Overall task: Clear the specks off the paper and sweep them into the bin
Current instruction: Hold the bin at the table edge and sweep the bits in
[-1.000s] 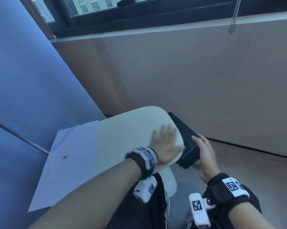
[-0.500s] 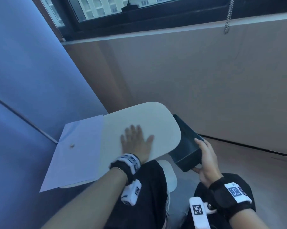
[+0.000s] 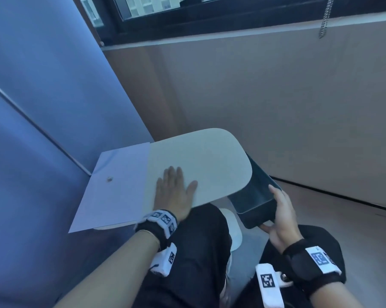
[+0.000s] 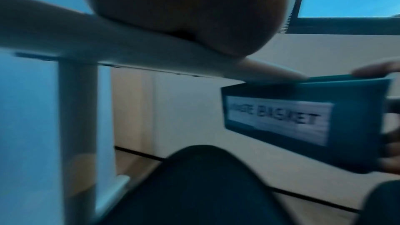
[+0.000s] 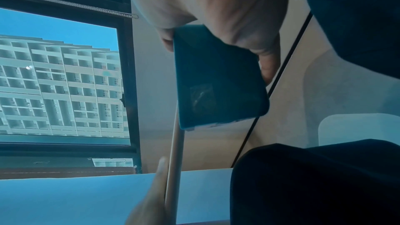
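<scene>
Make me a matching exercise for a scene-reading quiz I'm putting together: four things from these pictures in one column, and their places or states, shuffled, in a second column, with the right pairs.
Things:
1. speck
2. left hand
3. bin
4. paper

Places or states:
A. held at the table's right edge, rim just below the top
B. flat on the bare tabletop, fingers straight
C. lying on the paper
D. spread over the table's left end, overhanging it

Pairs: 1-C, 2-B, 3-A, 4-D
</scene>
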